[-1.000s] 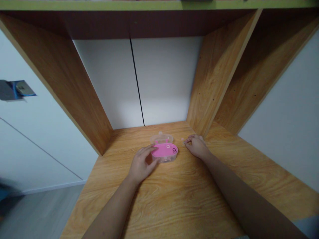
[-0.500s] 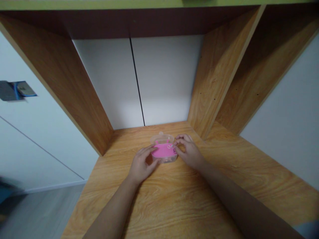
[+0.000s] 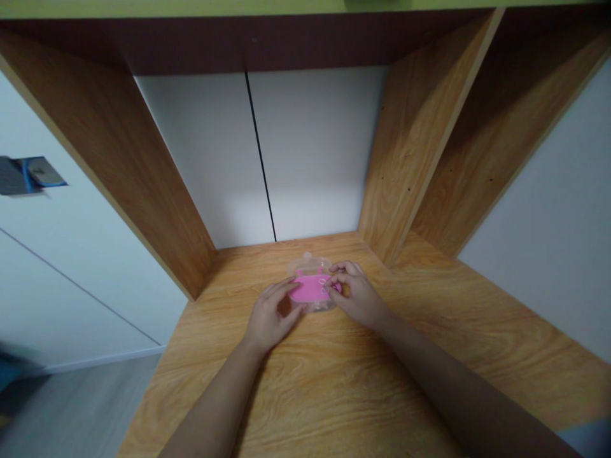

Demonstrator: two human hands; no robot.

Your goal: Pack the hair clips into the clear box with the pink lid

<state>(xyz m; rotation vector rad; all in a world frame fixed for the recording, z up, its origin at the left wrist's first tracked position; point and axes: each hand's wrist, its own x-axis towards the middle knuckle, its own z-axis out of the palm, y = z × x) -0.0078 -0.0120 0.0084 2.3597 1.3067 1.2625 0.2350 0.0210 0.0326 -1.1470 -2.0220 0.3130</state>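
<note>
A small clear plastic box (image 3: 310, 299) lies on the wooden desktop, with a pink insert (image 3: 310, 289) inside and its clear hinged lid (image 3: 309, 263) open toward the far side. My left hand (image 3: 273, 315) grips the box's near left edge, fingers reaching over the pink. My right hand (image 3: 356, 294) is over the box's right end, with its fingertips pinched together above small rings on the pink. Whatever lies between those fingertips is too small to see. The hand also hides the right end of the box.
The wooden desktop (image 3: 305, 381) has wooden side panels (image 3: 405, 172) at the left and right, a white back panel (image 3: 310, 152) and a dark shelf overhead. Grey floor (image 3: 81, 407) lies below the left edge. A blue-and-grey object (image 3: 31, 175) shows at far left.
My right hand has moved left from beside the box onto its right end, and its fingertips now cover part of the pink. My left hand stays on the box, and the box has not shifted.
</note>
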